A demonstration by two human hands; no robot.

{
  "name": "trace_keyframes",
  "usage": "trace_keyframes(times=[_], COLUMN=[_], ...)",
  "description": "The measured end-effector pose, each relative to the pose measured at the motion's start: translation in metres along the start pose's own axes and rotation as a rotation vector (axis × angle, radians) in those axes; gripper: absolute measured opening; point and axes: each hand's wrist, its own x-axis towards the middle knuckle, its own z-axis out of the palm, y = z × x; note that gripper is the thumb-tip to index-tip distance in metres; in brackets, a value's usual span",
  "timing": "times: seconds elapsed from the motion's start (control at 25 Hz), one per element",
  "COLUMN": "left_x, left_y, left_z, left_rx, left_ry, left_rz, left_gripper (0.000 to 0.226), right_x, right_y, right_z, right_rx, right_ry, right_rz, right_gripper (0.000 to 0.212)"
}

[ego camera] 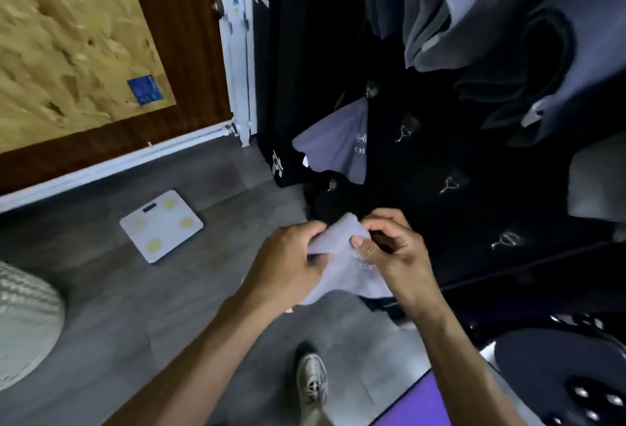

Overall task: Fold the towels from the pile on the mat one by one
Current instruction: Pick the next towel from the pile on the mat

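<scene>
both hands hold a small pale lavender cloth towel (pixel 342 256) up in the air in front of the body. the left hand (pixel 291 263) has its fingers curled round the towel's left edge, and the right hand (pixel 393 249) pinches the upper right edge between thumb and curled fingers; the two hands sit close together, almost touching across the cloth. the rest of the towel hangs down below and between the wrists.

judging from this, the step in hand is finding the corners before a first fold. to do it well, the hands should slide apart along the top edge until each has a corner, let the cloth hang flat and untwisted, then bring the edges together evenly.

beyond the right hand lies a black surface (pixel 474 161) with another pale lavender folded towel (pixel 338 151) on it, and further off a heap of grey and dark towels (pixel 491 19). the purple mat (pixel 416 405) shows only as a corner below the right forearm.

of writing: the far towel carries pale letters, of which "ch" can be read. a black panel (pixel 271 69) beyond the left hand shows a large "75". faint printing on the held towel is too blurred to read. left of the left hand a white bathroom scale (pixel 161 225) lies on the grey floor (pixel 101 307).
</scene>
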Motion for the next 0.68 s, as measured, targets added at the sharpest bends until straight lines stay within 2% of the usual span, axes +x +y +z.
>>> trace_keyframes(times=[0.16, 0.28, 0.36, 0.48, 0.6, 0.68], left_x=[0.094, 0.161, 0.2, 0.245, 0.275, 0.283], left_y=[-0.016, -0.016, -0.01, 0.007, 0.025, 0.032], left_z=[0.06, 0.094, 0.108, 0.111, 0.103, 0.098], left_rx=[-0.043, -0.061, -0.037, -0.058, -0.022, -0.067], left_ry=[0.069, 0.094, 0.149, 0.183, 0.123, 0.078], left_rz=[0.037, 0.066, 0.099, 0.12, 0.195, 0.316], left_gripper=[0.018, 0.025, 0.027, 0.022, 0.017, 0.019], right_x=[0.073, 0.128, 0.159, 0.193, 0.205, 0.205], right_y=[0.051, 0.077, 0.082, 0.08, 0.079, 0.081], right_z=[-0.032, -0.058, -0.066, -0.069, -0.068, -0.067], right_rx=[-0.049, -0.088, -0.121, -0.18, -0.304, -0.473], right_ry=[-0.067, -0.003, 0.098, 0.356, 0.612, 0.696], right_rz=[0.045, 0.075, 0.077, -0.011, -0.11, -0.163], right_gripper=[0.002, 0.002, 0.003, 0.004, 0.007, 0.011])
